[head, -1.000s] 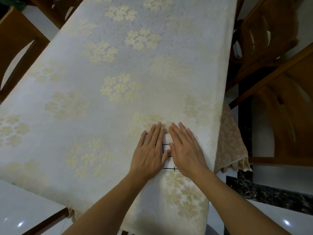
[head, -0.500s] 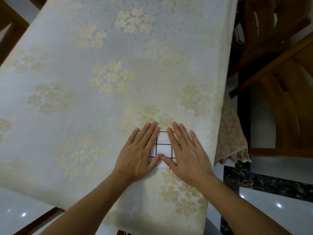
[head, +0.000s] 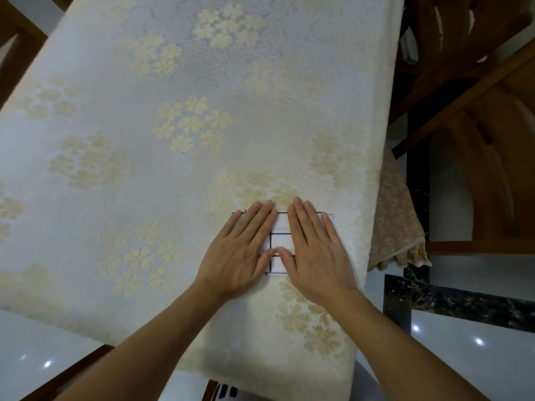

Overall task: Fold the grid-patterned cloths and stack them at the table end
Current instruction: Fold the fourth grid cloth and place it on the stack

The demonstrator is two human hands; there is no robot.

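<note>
— White fabric crossed by thin black lines: that is the grid-patterned cloth [head: 281, 241], a small flat rectangle lying under both palms. Only a narrow strip of it shows, in the gap between the two sets of fingers.

— How do the hands lie?

— The left hand [head: 240, 256] rests palm down on the cloth's left part and the right hand [head: 317, 253] on its right part. The left fingers [head: 262, 219] are straight and pressed close together, pointing away from the person. The right fingers [head: 304, 221] are straight too, with only slight gaps between them. The two thumbs meet over the middle of the cloth; whether their tips touch, I cannot tell.

— Does the cloth reach past the fingers?

— A pale corner peeks out just beyond the right little finger, and a black line shows just outside the left little finger. The fingertips lie at its far edge.

— And around it?

— Beneath is a cream tablecloth [head: 188, 82] with pale gold flower clusters, one of them just ahead of the fingertips. The table's edge runs near the right fingers, and there a pinkish-beige hanging fabric corner [head: 396, 221] droops. Farther right stands a wooden chair [head: 477, 140]; well left of the left fingers is another chair [head: 17, 30]. Behind the wrists lies a glossy pale floor [head: 463, 357] with a dark marbled strip [head: 463, 302].
</note>
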